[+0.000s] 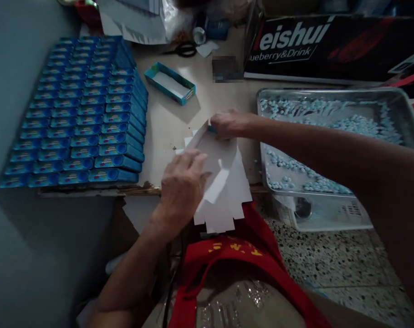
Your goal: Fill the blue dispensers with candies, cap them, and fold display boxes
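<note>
A cardboard sheet (213, 157), white on its upper face and partly folded, is between my two hands over the table's front edge. My left hand (183, 184) grips its near left side, fingers bent against the card. Closed on the far edge is my right hand (227, 124), with a bit of blue showing beside its fingers. More flat white cut-out cards (223, 214) lie beneath, jutting over the edge above the red apron. Beyond the hands, an open blue box (171, 84) with a white inside sits on the table.
Rows of blue boxes (80, 114) stand stacked at the left. On the right are a metal tray (329, 193) of pale blue pieces and a black carton (333, 50). Black scissors (184, 49) lie at the back, and a white basket (333, 223) sits below the tray.
</note>
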A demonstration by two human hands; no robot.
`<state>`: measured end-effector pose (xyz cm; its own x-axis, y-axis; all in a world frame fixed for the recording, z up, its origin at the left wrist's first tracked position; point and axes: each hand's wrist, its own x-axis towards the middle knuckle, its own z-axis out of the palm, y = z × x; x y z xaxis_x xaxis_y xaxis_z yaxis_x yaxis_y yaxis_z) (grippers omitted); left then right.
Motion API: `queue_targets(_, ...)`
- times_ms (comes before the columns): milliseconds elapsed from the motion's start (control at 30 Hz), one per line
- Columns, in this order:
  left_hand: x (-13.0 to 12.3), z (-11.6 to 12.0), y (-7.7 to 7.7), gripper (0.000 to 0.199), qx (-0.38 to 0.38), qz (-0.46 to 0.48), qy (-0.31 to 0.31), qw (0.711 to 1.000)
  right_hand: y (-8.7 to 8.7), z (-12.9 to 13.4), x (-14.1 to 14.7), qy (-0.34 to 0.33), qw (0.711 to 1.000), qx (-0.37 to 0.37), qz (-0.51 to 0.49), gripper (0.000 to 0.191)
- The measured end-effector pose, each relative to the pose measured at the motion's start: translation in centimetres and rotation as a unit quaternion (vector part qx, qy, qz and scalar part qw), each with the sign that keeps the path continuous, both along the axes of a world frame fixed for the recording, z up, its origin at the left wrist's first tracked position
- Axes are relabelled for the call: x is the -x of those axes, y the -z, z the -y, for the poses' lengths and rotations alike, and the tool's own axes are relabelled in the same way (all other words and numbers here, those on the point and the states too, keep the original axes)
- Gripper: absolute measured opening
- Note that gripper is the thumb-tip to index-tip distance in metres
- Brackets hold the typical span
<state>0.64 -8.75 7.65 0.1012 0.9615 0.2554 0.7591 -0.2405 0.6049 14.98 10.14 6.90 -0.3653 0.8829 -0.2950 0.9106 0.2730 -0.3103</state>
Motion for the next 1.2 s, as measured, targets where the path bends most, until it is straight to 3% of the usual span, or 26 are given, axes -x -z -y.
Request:
queue_targets(100,-2.3,3.0,0.6,0.042,0.005,-0.106,0.021,0.994,-1.2,0.3,-2.3,-0.053,0.985,0.113,0.117,0.033)
queue_targets(200,-2.8,3.6,3.7,0.014,0.019,-0.165,-0.034,0.986,-1.2,2.1,-4.3,-0.052,0.977,0.170,0.113,0.042)
queue_targets(233,-2.5,3.4,4.6,0.017,0.018,-0.171,-0.046,0.984,-1.1,2.9,-4.9,-0.051,0.978,0.172,0.106,0.045)
queue_targets(267,-2.1,3.1,5.3,0.022,0.014,-0.169,-0.050,0.984,-0.9,3.6,-5.6,-0.047,0.983,0.147,0.097,0.049)
queue_targets(333,-0.9,2.4,6.0,0.027,0.007,-0.146,-0.038,0.989,-0.5,5.5,-7.0,-0.037,0.998,0.010,0.048,0.050)
queue_targets(400,0.1,1.6,5.8,0.035,0.011,-0.109,-0.010,0.994,0.3,7.8,-8.3,-0.067,0.985,-0.151,-0.043,0.038)
queue_targets(433,0.6,1.1,5.5,0.041,0.018,-0.090,0.003,0.996,0.8,9.1,-8.8,-0.100,0.971,-0.198,-0.093,0.032)
queue_targets(533,1.4,-1.1,4.8,0.053,0.065,-0.048,0.029,0.996,2.9,12.4,-9.2,-0.177,0.951,-0.200,-0.155,0.026)
queue_targets(633,2.2,-4.4,4.7,0.055,0.164,-0.003,0.076,0.984,4.7,13.7,-8.4,-0.113,0.959,-0.225,-0.129,0.038)
queue_targets(700,2.8,-6.6,4.9,0.056,0.253,0.026,0.124,0.959,5.2,13.7,-7.7,-0.082,0.958,-0.252,-0.107,0.042)
queue_targets(800,3.4,-8.6,5.4,0.055,0.331,0.023,0.156,0.930,5.5,13.3,-7.2,-0.132,0.958,-0.238,-0.088,0.052)
queue_targets(900,3.5,-8.2,5.6,0.040,0.301,0.010,0.131,0.944,5.6,13.4,-7.3,-0.197,0.956,-0.203,-0.078,0.051)
queue_targets(1000,3.1,-5.9,5.5,0.023,0.220,0.014,0.095,0.971,6.0,13.4,-7.5,-0.213,0.954,-0.202,-0.057,0.045)
queue_targets(1100,2.3,-2.8,5.8,0.027,0.086,-0.048,0.057,0.993,6.6,13.2,-7.5,-0.227,0.951,-0.207,-0.047,0.042)
queue_targets(1200,1.3,-0.1,6.9,0.031,0.011,-0.161,0.042,0.986,7.2,13.0,-7.3,-0.233,0.948,-0.212,-0.046,0.038)
